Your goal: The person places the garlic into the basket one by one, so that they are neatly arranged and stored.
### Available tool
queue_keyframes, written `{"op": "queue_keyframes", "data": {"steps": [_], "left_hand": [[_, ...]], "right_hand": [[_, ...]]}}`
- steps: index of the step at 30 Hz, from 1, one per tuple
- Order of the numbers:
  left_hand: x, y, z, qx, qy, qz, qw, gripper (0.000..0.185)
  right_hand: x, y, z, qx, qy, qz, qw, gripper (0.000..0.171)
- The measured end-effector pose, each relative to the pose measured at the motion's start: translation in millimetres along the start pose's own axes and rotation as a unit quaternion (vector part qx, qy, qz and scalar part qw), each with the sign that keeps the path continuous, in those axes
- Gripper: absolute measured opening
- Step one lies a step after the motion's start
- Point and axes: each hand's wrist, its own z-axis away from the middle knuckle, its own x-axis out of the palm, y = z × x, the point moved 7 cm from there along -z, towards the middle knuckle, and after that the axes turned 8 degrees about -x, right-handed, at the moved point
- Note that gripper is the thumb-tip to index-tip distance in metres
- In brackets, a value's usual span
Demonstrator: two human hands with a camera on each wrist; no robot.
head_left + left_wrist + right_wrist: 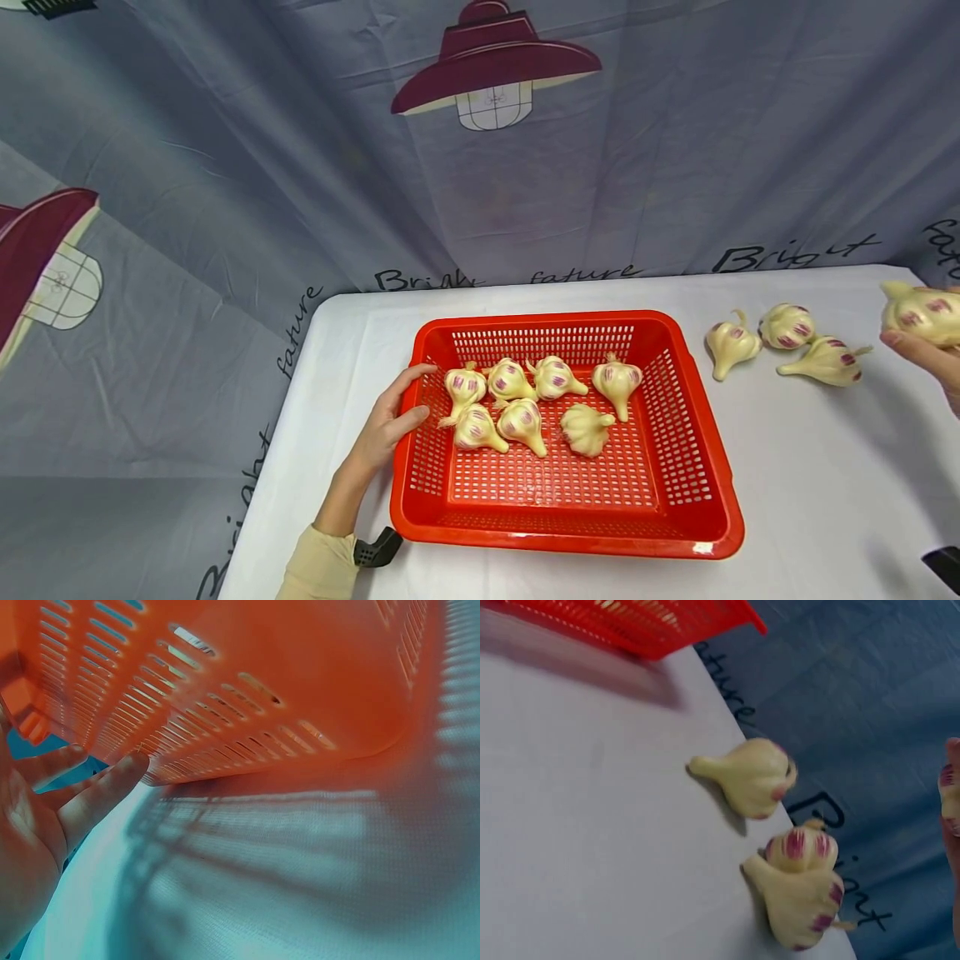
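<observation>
A red slotted basket (693,433) sits on the white table and holds several garlic bulbs (525,400). My left hand (393,417) rests with straight fingers against the basket's left rim; in the left wrist view its fingers (97,796) touch the orange-red basket wall (247,690). At the far right edge my right hand (926,354) holds a garlic bulb (922,312) above the table. Three more garlic bulbs (783,342) lie on the table right of the basket. The right wrist view shows those loose bulbs (780,832) and the basket corner (660,626).
A grey curtain (225,167) printed with red lamps and lettering hangs close behind and left of the table. The white table edge (255,508) runs just left of my left arm. A dark object (945,567) pokes in at the bottom right.
</observation>
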Motion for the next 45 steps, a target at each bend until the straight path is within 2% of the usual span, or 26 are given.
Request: {"op": "queue_keyframes", "data": {"steps": [3,4,8,12,15,19,21,24,25,27,29,31,36,38,41,45], "left_hand": [[-0.2,0.4,0.2,0.002,0.000,0.000,1.0000,0.053],[-0.2,0.5,0.2,0.003,0.000,0.001,1.0000,0.053],[0.0,0.8,0.6,0.002,-0.001,0.004,1.0000,0.053],[-0.2,0.7,1.1,0.000,0.002,0.002,1.0000,0.053],[-0.5,0.6,1.3,-0.001,0.004,0.000,1.0000,0.053],[-0.6,0.3,1.6,-0.003,0.005,0.001,1.0000,0.053],[-0.7,0.3,1.6,-0.003,0.005,0.001,1.0000,0.053],[-0.9,0.3,1.6,-0.004,0.006,0.001,1.0000,0.053],[-0.8,0.4,1.6,-0.004,0.006,0.001,1.0000,0.053],[-0.9,0.6,1.6,-0.003,0.006,0.001,1.0000,0.052],[-0.8,0.9,1.5,-0.001,0.005,0.001,1.0000,0.052],[-0.5,1.5,1.2,0.002,0.003,0.002,1.0000,0.052],[0.0,2.3,0.8,0.007,-0.001,0.004,1.0000,0.052],[-0.1,1.9,0.8,0.008,-0.001,0.005,1.0000,0.052],[-0.1,1.2,0.4,0.006,-0.001,0.006,1.0000,0.052],[-0.1,-0.2,-0.3,-0.002,0.002,0.007,1.0000,0.053]], "right_hand": [[14,-8,4,-0.023,-0.017,-0.118,0.993,0.056],[19,-12,5,-0.023,-0.022,-0.133,0.991,0.056],[33,-24,8,-0.030,-0.039,-0.173,0.984,0.059],[44,-37,12,-0.037,-0.049,-0.174,0.983,0.063],[52,-46,17,-0.053,-0.064,-0.160,0.984,0.068],[66,-55,23,-0.073,-0.104,-0.160,0.979,0.076],[74,-57,27,-0.075,-0.119,-0.140,0.980,0.078],[84,-60,34,-0.067,-0.141,-0.074,0.985,0.080],[88,-60,37,-0.063,-0.148,-0.032,0.987,0.080],[96,-62,43,-0.056,-0.167,0.043,0.983,0.078],[107,-66,49,-0.056,-0.195,0.095,0.975,0.075],[119,-72,54,-0.069,-0.225,0.116,0.965,0.075],[153,-85,69,-0.102,-0.300,0.116,0.941,0.079],[166,-88,76,-0.115,-0.322,0.147,0.928,0.080],[183,-89,83,-0.128,-0.351,0.164,0.913,0.077],[205,-87,89,-0.171,-0.398,0.189,0.881,0.073]]}}
